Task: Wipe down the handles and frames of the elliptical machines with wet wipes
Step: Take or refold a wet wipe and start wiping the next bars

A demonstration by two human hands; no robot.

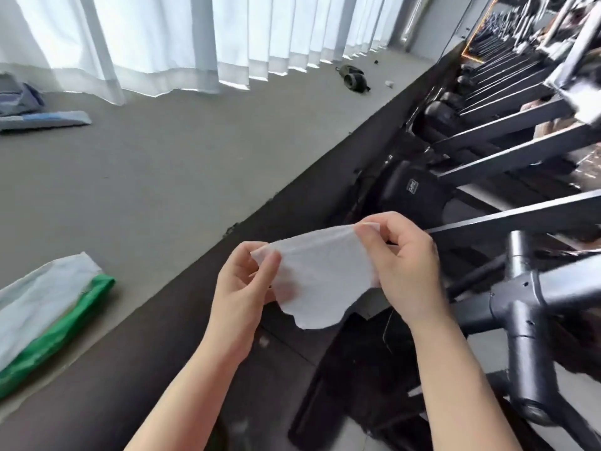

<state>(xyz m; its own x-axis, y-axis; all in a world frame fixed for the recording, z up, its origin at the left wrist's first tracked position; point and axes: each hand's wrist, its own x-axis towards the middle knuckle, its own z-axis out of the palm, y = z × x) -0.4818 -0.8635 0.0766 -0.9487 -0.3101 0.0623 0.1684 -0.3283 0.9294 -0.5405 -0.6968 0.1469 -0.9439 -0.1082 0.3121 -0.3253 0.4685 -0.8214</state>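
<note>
A white wet wipe (322, 275) hangs spread between both hands at the centre of the view. My left hand (242, 288) pinches its left corner between thumb and fingers. My right hand (401, 265) pinches its upper right corner. Just to the right stands the grey metal frame (520, 307) of an elliptical machine, with a tube joint and crossbars, a short distance from the wipe. More machines (487, 125) line up in a row toward the back right.
A green and white pack (48, 320) lies on the grey floor at lower left. White curtains (195, 37) hang along the back. A folded cloth (42, 120) lies at far left, a dark object (353, 78) near the curtains. A dark mat (276, 222) runs under the machines.
</note>
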